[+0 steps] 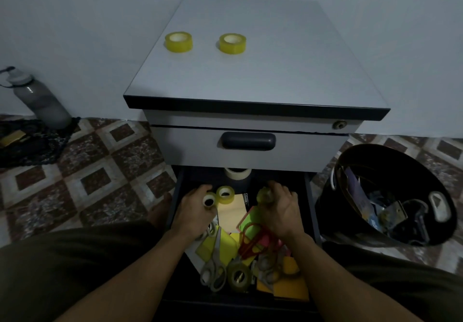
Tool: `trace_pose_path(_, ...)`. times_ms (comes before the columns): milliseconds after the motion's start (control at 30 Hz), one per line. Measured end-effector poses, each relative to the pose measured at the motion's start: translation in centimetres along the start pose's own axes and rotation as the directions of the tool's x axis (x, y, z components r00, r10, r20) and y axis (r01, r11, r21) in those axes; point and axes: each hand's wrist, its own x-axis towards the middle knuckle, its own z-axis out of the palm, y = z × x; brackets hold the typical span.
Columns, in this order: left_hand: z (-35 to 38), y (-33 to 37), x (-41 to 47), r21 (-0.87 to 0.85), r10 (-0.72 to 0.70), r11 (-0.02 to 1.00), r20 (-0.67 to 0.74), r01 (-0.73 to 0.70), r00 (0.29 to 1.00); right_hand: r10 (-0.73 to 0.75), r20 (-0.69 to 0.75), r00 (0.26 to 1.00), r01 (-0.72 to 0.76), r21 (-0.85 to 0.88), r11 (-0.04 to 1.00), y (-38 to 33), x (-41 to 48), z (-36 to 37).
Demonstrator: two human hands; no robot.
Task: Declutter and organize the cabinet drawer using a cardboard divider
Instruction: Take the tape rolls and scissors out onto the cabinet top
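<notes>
Pinching small tape roll (pixel 209 200) with left hand (pixel 193 207), clutching yellowish roll (pixel 264 195) in right hand (pixel 279 210), both low inside open drawer (pixel 308 196). Risk of dropping either onto scissors (pixel 250 240) below: cramped reach, cluttered footing. No divider seen.

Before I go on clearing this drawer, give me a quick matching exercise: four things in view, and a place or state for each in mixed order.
Things:
1. red scissors
2. grey bottle
3. black bin
4. left hand

Places or states:
A. on the floor, right of the cabinet
B. grips a small tape roll
C. lies in the open drawer
D. on the floor, left of the cabinet

Pairs: 1-C, 2-D, 3-A, 4-B.
</notes>
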Motion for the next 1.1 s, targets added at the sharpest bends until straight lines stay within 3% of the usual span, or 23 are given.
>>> trace_pose_path(200, 0.2, 1.3, 0.6, -0.087, 0.019, 0.996, -0.048, -0.023, 0.999, 0.01, 0.036, 0.999, -0.013, 0.086, 0.996, -1.6, -1.7, -0.7)
trace_pose_path(367, 0.8, 3.1, 2.5, -0.097, 0.084, 0.992, -0.007, -0.084, 0.996, 0.023, 0.053, 0.998, -0.031, 0.146, 0.989, -1.5, -2.2, -0.1)
trace_pose_path(667, 2.9, 2.7, 4.9, -0.003, 0.035, 0.999, 0.167, -0.035, 0.985, 0.007, 0.079, 0.997, -0.025, 0.226, 0.974, -1.8, -3.0, -0.6)
trace_pose_path(1100, 1.2, 1.4, 2.6, 0.069, 0.151, 0.985, 0.131, -0.161, 0.98, -0.078, 0.052, 0.996, 0.066, 0.201, 0.977, -2.1, -3.5, -0.2)
